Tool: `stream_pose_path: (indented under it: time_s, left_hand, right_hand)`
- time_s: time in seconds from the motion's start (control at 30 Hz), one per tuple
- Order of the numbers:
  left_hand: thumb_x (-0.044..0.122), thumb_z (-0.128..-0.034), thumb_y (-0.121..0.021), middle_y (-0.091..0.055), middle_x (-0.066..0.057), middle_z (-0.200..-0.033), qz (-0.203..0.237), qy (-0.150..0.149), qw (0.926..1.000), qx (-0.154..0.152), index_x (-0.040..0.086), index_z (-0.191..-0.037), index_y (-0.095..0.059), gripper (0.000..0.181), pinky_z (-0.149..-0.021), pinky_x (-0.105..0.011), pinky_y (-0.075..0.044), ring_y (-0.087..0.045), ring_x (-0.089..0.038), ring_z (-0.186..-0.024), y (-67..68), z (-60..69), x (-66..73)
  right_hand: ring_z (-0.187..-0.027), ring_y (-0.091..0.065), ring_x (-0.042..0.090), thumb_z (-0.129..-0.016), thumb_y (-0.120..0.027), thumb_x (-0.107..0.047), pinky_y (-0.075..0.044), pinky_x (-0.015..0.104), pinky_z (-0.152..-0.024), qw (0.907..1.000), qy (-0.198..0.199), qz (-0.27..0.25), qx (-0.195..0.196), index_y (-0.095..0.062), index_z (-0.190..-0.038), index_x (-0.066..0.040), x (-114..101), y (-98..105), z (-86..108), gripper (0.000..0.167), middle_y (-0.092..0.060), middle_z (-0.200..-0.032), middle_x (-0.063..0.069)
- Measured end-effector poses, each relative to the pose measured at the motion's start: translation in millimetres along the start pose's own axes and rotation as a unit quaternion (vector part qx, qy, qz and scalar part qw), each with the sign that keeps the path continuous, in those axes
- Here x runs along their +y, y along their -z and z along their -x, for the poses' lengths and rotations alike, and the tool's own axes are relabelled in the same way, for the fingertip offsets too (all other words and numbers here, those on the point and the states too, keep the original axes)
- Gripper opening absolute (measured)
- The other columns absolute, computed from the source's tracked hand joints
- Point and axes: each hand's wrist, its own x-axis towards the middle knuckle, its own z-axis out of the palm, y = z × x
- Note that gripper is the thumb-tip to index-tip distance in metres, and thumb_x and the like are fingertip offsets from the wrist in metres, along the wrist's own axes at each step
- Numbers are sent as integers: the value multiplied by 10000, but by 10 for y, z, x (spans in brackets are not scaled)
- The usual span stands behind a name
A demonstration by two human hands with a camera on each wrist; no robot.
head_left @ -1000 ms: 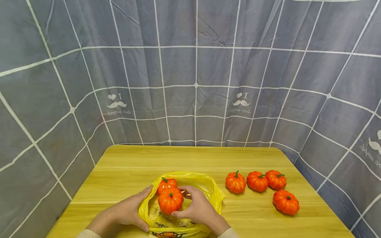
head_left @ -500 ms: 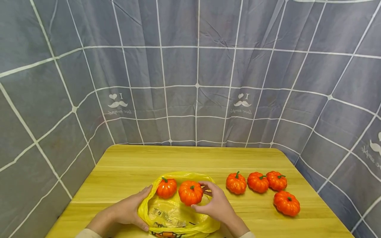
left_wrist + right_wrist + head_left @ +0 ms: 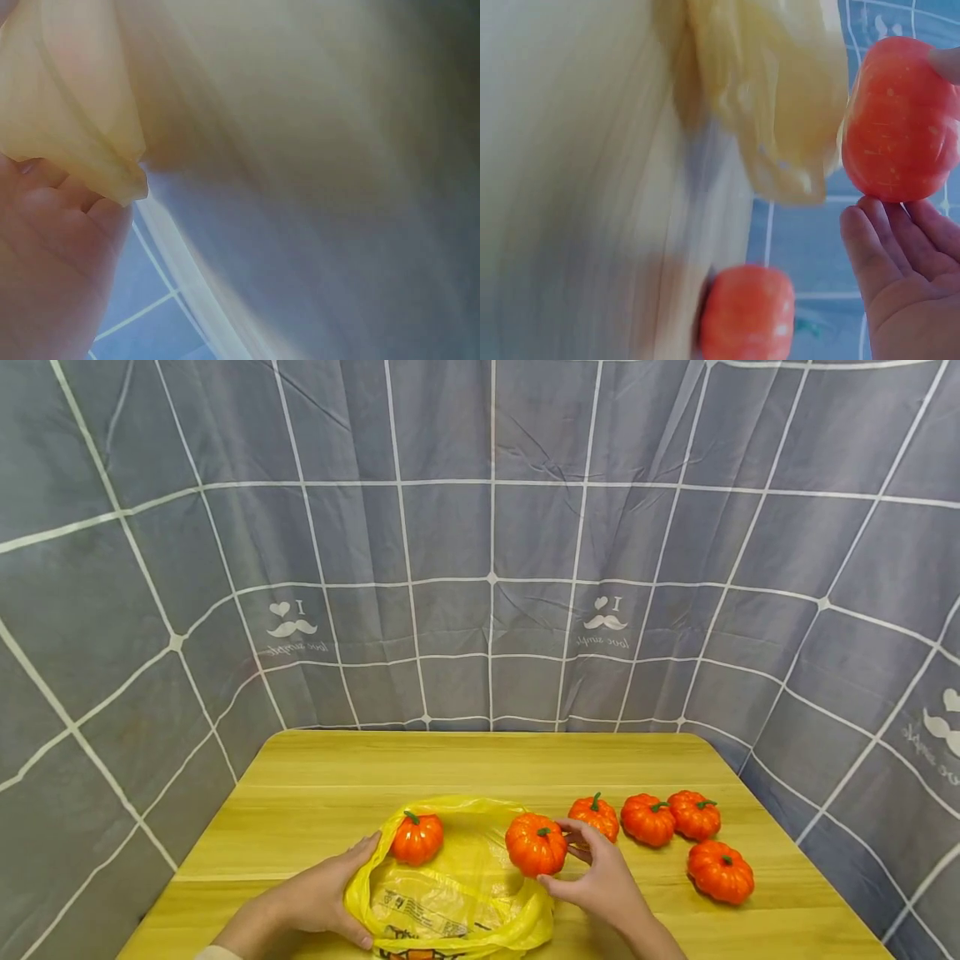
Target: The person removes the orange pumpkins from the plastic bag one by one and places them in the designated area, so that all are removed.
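A yellow plastic bag [image 3: 457,902] lies on the table with its mouth spread. Along the bag's left side my left hand [image 3: 330,893] holds the rim, and in the left wrist view the film hangs over the fingers [image 3: 67,195]. One small orange pumpkin [image 3: 417,839] with a green stem sits inside the bag at the left. Between thumb and fingers, my right hand [image 3: 600,877] grips another small pumpkin [image 3: 536,845] above the bag's right rim. The right wrist view shows this held pumpkin [image 3: 900,120] from the side, apart from the table.
Several more small pumpkins [image 3: 648,820] rest on the wooden table [image 3: 480,760] right of the bag; the nearest one [image 3: 595,818] is partly hidden behind my right hand. A grey-blue checked curtain [image 3: 450,610] surrounds the table's back and sides.
My right hand has carried its pumpkin rightward, from over the bag's left half to its right rim. My left hand stays at the bag's left side. The other pumpkins have not moved.
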Motion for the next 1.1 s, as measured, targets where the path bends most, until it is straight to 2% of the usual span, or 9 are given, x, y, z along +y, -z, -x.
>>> stream_pose_path:
  time_s: [0.23,0.43,0.7,0.9,1.0,1.1]
  left_hand:
    - [473,-635,-929,-181,-358,-1581,-58,-52,10000,5,-66,-1578,-141,1342,-1115,-645,-217,-193,-510,-1451,18,7,21]
    - [483,-637,-924,-175,-354,-1584,-43,-25,10000,-8,-76,-1574,-139,1345,-1121,-635,-215,-184,-503,-1455,14,27,19]
    - [483,-638,-924,-165,-364,-1580,-68,-119,9999,55,-71,-1577,-132,1348,-1127,-615,-212,-180,-511,-1452,9,24,16]
    - [456,-638,-934,-161,-369,-1579,50,-56,10000,7,-67,-1579,-131,1344,-1112,-651,-197,-174,-521,-1450,6,35,49]
    - [477,-637,-927,-162,-358,-1584,50,20,10000,-25,-69,-1577,-134,1346,-1114,-648,-187,-170,-501,-1457,2,47,58]
    - [480,-636,-927,-170,-360,-1581,-13,29,10000,-12,-76,-1574,-143,1343,-1116,-643,-213,-181,-507,-1452,11,61,65]
  right_hand:
    - [-1014,-645,178,-616,-972,-106,-560,362,-892,9984,50,336,456,-649,-1233,-38,149,227,100,700,-674,-1104,35]
    - [-1011,-637,210,-622,-970,-120,-572,394,-864,9964,23,642,545,-641,-1236,-22,242,355,181,704,-665,-1123,66]
    - [-1002,-618,156,-634,-963,-119,-567,420,-867,9915,-339,974,789,-617,-1252,-14,346,566,327,716,-650,-1170,88]
    - [-973,-609,72,-621,-974,-138,-586,348,-818,9849,-449,1351,988,-629,-1214,7,468,740,450,702,-661,-1122,115]
    - [-978,-636,158,-617,-978,-148,-587,328,-808,9786,-677,1633,1050,-619,-1208,50,526,841,499,720,-660,-1115,151]
    - [-1004,-651,306,-661,-961,-217,-575,399,-841,9719,-1117,1873,891,-578,-1244,101,539,948,502,766,-644,-1143,231]
